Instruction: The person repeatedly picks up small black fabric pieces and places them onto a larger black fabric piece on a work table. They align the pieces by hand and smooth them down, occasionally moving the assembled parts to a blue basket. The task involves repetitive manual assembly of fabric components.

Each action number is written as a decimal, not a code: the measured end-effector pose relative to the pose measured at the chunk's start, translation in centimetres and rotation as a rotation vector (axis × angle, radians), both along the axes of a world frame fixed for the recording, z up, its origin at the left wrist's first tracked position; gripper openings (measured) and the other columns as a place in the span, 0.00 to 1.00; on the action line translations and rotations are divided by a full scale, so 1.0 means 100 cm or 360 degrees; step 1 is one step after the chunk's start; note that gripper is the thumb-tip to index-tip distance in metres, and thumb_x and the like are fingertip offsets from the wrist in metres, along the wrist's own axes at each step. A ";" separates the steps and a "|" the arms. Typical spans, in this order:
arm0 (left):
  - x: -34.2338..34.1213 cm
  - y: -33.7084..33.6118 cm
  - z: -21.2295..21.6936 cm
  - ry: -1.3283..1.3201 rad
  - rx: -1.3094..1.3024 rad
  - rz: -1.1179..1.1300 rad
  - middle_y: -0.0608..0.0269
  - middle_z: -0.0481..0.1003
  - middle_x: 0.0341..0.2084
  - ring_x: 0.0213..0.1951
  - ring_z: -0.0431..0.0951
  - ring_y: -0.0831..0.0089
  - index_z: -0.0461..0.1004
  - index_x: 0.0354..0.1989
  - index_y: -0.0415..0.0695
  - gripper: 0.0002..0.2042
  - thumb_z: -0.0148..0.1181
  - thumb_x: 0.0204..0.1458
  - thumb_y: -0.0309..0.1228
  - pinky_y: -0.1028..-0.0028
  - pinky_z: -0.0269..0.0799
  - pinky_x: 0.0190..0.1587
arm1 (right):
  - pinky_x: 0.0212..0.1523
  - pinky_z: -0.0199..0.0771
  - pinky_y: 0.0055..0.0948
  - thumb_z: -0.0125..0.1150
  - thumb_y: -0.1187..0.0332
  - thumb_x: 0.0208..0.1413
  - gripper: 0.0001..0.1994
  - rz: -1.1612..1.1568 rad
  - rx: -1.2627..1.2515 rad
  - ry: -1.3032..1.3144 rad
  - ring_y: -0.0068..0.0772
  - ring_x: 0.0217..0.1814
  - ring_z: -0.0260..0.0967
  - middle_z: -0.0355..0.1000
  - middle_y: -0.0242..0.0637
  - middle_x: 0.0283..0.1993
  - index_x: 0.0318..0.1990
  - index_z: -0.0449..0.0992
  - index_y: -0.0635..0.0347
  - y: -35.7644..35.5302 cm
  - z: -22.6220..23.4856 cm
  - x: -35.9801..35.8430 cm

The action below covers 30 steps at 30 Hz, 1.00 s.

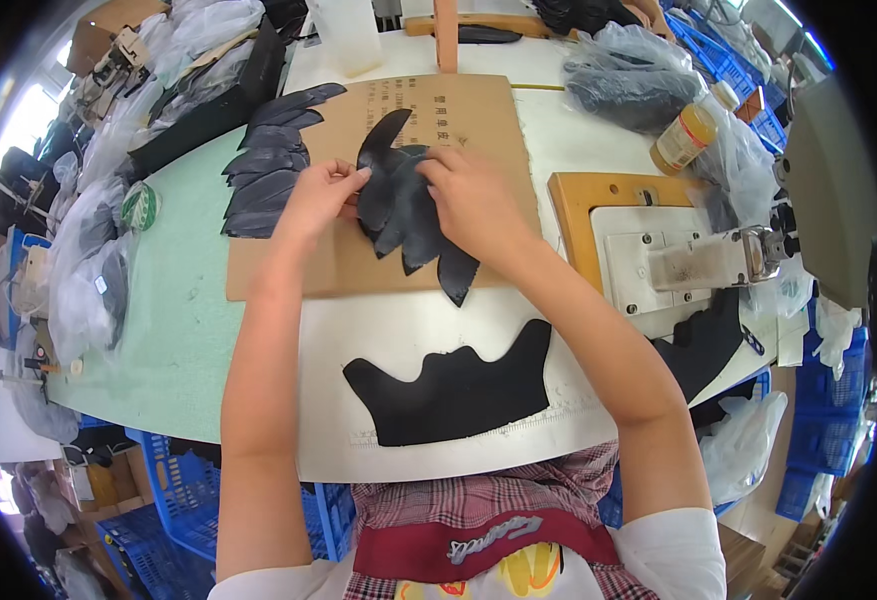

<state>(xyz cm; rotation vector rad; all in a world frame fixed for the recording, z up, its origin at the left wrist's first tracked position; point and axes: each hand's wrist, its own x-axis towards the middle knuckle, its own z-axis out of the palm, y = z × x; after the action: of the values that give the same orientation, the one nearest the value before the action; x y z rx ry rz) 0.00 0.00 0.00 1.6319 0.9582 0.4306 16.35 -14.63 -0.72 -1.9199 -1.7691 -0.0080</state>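
Observation:
Several curved, pointed black leather-like pieces [408, 205] overlap in a fan above the brown cardboard sheet [503, 120]. On the fan's left edge, my left hand [323, 200] is closed in a pinch of thumb and fingertips. My right hand [468, 195] grips the upper right edge, its fingers bent and partly hidden from view. To the left, more of these pieces lie in an overlapping row [268, 165] along the cardboard's side. Closer to me, a flat black cut panel [453, 390] with two raised ends rests on the white table.
On the right stands a sewing machine bed [648, 250] in a wooden frame. A jar of yellowish glue [683, 140] and a plastic-bagged bundle [623, 80] sit beyond it. A green tape roll [140, 206] and clear bags [88, 270] line the left side. Blue crates [183, 495] are below the table.

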 end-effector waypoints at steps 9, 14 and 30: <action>-0.016 0.048 0.002 0.0248 0.0266 -0.0054 0.68 0.76 0.25 0.25 0.71 0.82 0.78 0.36 0.39 0.09 0.65 0.55 0.32 0.80 0.68 0.29 | 0.59 0.69 0.39 0.58 0.76 0.55 0.12 0.0226 -0.0039 0.0084 0.46 0.60 0.67 0.70 0.42 0.59 0.48 0.76 0.64 0.025 -0.010 -0.004; -0.011 0.074 0.003 0.0458 0.0189 -0.0204 0.74 0.74 0.25 0.28 0.69 0.83 0.79 0.38 0.43 0.09 0.63 0.57 0.36 0.78 0.65 0.30 | 0.54 0.70 0.39 0.58 0.77 0.54 0.10 0.0208 0.0348 0.0134 0.46 0.55 0.68 0.71 0.41 0.50 0.45 0.76 0.64 0.023 -0.027 -0.006; -0.024 -0.053 0.007 0.0101 0.1669 -0.0310 0.55 0.75 0.43 0.47 0.72 0.56 0.76 0.41 0.40 0.10 0.63 0.51 0.29 0.63 0.68 0.51 | 0.42 0.74 0.35 0.65 0.73 0.50 0.08 0.0115 0.0056 -0.0018 0.42 0.43 0.73 0.74 0.39 0.43 0.38 0.76 0.62 -0.087 0.012 -0.001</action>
<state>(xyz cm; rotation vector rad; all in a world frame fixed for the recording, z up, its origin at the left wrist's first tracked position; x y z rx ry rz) -2.38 -5.31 0.74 2.6598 0.6104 0.8289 16.23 -23.31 0.46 -1.8336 -1.8329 -0.0247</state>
